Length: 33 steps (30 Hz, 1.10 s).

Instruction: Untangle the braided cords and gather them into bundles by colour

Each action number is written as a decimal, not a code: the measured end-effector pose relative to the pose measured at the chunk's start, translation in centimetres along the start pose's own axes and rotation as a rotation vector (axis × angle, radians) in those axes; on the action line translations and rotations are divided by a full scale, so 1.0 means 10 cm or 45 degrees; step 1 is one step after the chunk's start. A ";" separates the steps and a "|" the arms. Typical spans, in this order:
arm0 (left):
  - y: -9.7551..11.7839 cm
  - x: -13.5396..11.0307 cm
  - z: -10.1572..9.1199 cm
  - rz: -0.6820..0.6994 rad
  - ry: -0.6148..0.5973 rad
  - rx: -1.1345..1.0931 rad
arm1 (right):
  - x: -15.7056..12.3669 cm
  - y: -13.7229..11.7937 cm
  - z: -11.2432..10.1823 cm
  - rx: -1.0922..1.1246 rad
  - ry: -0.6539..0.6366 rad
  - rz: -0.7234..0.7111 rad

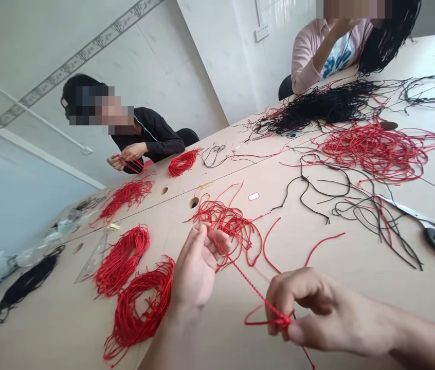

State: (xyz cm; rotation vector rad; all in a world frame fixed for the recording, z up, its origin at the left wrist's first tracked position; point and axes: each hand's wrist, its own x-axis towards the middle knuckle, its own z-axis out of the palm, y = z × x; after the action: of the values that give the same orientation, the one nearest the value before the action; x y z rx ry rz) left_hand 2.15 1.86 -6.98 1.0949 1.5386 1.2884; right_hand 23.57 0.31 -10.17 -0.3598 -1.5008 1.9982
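Note:
A twisted red cord point(246, 279) is stretched between my two hands above the table. My left hand point(202, 262) is closed on its far end, thumb against the curled fingers. Near the cord's other end, my right hand point(310, 311) pinches a knotted part between thumb and forefinger. A red loop sticks out to the left of that knot, and a tail hangs below it. Just beyond my left hand lies a loose tangle of red cords point(227, 218). Two coiled red bundles point(144, 300) point(125, 259) rest to the left of my left forearm.
Scissors with black handles point(429, 223) lie at the right, by loose black cords point(341, 187). Behind them are a red cord heap point(372, 149) and a black cord pile point(325, 105). A black bundle point(28, 280) lies far left. Two people point(156, 131) point(310, 54) sit across the table point(217, 334).

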 end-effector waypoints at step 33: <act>0.30 0.05 -0.04 0.012 -0.312 -0.327 | 0.19 0.08 -0.19 0.750 0.907 0.178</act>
State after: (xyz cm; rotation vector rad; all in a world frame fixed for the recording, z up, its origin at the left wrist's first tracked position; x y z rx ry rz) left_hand 1.89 2.54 -4.02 1.0510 1.1539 1.2664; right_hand 22.86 2.83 -11.27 -0.8198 -0.4401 1.9944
